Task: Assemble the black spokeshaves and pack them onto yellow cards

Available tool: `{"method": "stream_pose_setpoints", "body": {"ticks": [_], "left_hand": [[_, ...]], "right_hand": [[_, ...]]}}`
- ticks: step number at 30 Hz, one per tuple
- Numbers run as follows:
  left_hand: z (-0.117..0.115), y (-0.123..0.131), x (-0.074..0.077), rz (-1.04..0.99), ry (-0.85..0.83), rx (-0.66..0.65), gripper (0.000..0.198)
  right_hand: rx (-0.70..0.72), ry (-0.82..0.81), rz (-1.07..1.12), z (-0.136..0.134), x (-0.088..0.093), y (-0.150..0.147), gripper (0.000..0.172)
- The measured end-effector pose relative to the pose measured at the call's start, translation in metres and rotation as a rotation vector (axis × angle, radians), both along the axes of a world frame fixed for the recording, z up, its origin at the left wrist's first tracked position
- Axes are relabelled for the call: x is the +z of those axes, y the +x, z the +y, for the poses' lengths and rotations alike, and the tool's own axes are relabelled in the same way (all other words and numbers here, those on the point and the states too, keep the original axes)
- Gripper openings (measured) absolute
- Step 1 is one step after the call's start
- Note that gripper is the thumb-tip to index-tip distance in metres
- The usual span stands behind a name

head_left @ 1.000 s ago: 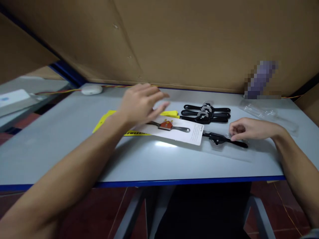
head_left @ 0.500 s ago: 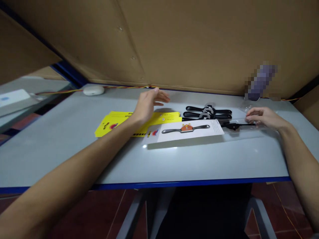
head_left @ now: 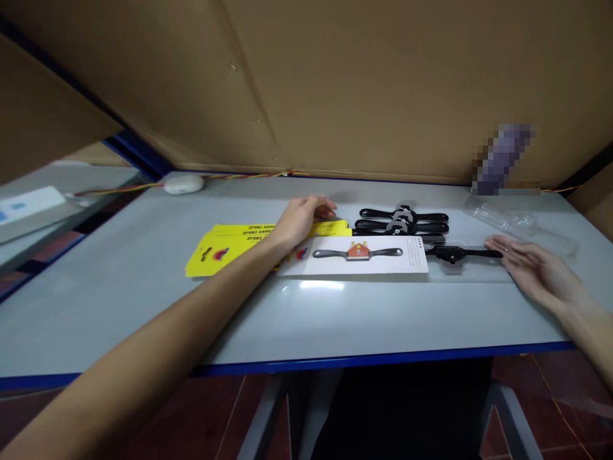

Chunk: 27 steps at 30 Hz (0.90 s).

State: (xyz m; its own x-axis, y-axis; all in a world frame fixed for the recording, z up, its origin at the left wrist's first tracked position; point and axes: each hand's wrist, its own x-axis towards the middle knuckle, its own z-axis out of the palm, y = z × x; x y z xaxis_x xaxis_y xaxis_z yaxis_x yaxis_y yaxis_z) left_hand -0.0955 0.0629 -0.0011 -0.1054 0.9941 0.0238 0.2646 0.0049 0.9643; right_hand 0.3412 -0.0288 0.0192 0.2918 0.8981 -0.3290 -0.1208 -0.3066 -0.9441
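Observation:
My left hand (head_left: 301, 216) rests with loosely curled fingers on the far edge of a stack of yellow packaging cards (head_left: 230, 246). A white card (head_left: 373, 263) printed with a spokeshave picture lies flat in front of it. To its right a black spokeshave (head_left: 457, 253) lies in a clear plastic blister (head_left: 474, 271). My right hand (head_left: 539, 271) lies flat with fingers stretched out, fingertips at the tool's right handle end. Behind the white card lies a pile of black spokeshaves (head_left: 405, 220).
The grey table (head_left: 143, 306) has a blue front edge. A white puck-like object (head_left: 182, 184) and coloured wires run along the back. Clear plastic blisters (head_left: 512, 220) lie at the back right. Cardboard walls enclose the back and left. A white device (head_left: 23, 204) sits on the neighbouring table.
The white card went from slanted to square with the table edge. My left hand came down onto the yellow cards. My right hand let go of the black spokeshave and opened flat.

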Motion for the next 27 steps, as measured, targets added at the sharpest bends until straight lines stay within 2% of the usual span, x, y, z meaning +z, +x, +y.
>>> {"method": "stream_pose_setpoints", "body": {"ticks": [4,9,16,22,27], "left_hand": [[-0.005,0.007,-0.007,0.017,0.101,0.08,0.03],[-0.005,0.001,-0.01,-0.045,0.175,0.194,0.027],[-0.002,-0.001,-0.015,-0.095,0.261,0.241,0.029],[0.0,-0.002,-0.017,-0.122,0.269,0.261,0.031],[0.003,-0.004,-0.02,-0.17,0.275,0.258,0.031]], "right_hand": [[0.127,0.045,0.08,-0.011,0.004,-0.017,0.028],[0.248,-0.089,0.145,-0.012,0.01,-0.028,0.046],[0.203,-0.111,0.246,-0.013,0.008,-0.042,0.028],[0.192,-0.126,0.286,-0.014,0.014,-0.082,0.021],[0.181,-0.124,0.268,-0.011,0.013,-0.089,0.019]]}}
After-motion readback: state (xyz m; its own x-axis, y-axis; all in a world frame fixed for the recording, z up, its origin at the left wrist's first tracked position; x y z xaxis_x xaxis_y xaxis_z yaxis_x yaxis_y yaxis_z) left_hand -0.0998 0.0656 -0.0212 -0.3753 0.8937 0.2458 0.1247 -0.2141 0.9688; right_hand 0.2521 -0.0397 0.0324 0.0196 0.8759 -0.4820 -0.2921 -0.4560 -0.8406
